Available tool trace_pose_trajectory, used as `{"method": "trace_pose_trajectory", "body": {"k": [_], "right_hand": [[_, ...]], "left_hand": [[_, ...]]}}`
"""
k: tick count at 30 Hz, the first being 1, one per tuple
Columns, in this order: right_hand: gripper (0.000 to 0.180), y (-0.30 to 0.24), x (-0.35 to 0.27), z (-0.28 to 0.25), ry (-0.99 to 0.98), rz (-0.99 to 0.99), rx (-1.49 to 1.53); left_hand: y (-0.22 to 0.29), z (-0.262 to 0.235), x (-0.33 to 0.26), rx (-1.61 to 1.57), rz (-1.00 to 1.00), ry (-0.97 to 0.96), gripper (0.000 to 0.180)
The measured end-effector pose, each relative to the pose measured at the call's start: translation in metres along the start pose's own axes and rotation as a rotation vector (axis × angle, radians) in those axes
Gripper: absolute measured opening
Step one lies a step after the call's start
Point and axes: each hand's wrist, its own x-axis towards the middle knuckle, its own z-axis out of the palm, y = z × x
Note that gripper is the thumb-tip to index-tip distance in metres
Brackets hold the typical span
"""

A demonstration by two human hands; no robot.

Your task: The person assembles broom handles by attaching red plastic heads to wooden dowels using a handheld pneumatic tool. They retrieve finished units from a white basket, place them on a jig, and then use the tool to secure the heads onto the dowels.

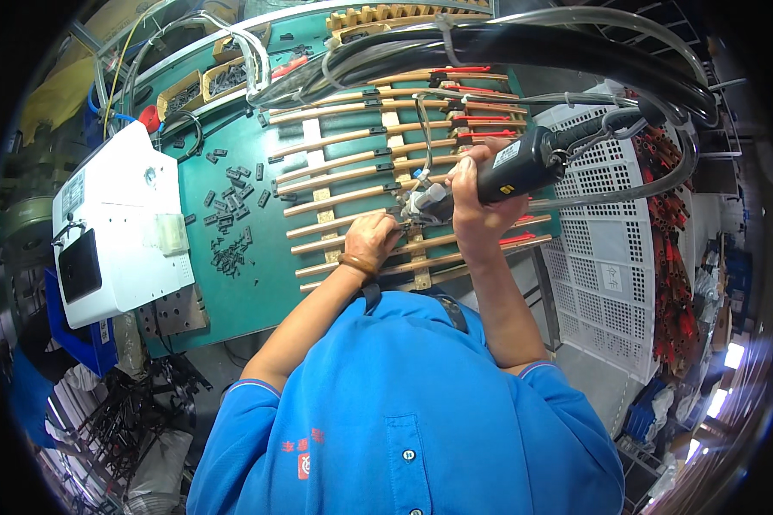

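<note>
My right hand (pixel 481 202) is wrapped round a black power screwdriver (pixel 517 165), with its cable running off to the upper right. The tool slants down to the left, and its silver nose (pixel 424 199) points at the row of rods. My left hand (pixel 372 239) has its fingers curled down beside that nose, over one of the copper-coloured rods (pixel 335 202). What the fingertips pinch there is hidden. Several rods lie side by side across a slotted wooden rack (pixel 316 154). Small black clips (pixel 381 153) sit on the farther rods, and red pieces (pixel 465 70) show at their right ends.
Loose black plastic parts (pixel 232 202) are heaped on the green table (pixel 223 305). A white machine (pixel 124 227) stands at the left. Cardboard bins (pixel 180 93) hold parts at the back. Thick hoses (pixel 524 43) arch overhead. A white perforated crate (pixel 597 266) stands at the right.
</note>
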Motion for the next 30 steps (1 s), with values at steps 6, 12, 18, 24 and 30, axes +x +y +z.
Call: {"method": "trace_pose_trajectory", "body": {"k": [6,12,18,24,30], "right_hand": [[0.039,0.006,0.0,-0.001,-0.004,-0.055,-0.023],[0.04,0.011,-0.007,0.002,-0.005,-0.062,0.004],[0.041,0.006,-0.011,0.007,-0.03,-0.08,-0.058],[0.034,0.009,-0.018,0.012,-0.061,-0.183,-0.042],[0.034,0.0,-0.02,0.018,-0.077,-0.18,0.048]], "left_hand": [[-0.004,0.003,-0.002,-0.017,0.004,0.001,0.021],[-0.005,0.006,-0.002,-0.01,0.0,0.004,0.023],[-0.004,0.005,-0.002,0.009,-0.011,-0.011,0.022],[-0.007,0.005,-0.003,0.02,0.032,0.02,0.024],[-0.006,0.003,-0.003,0.012,0.047,0.029,0.025]]}}
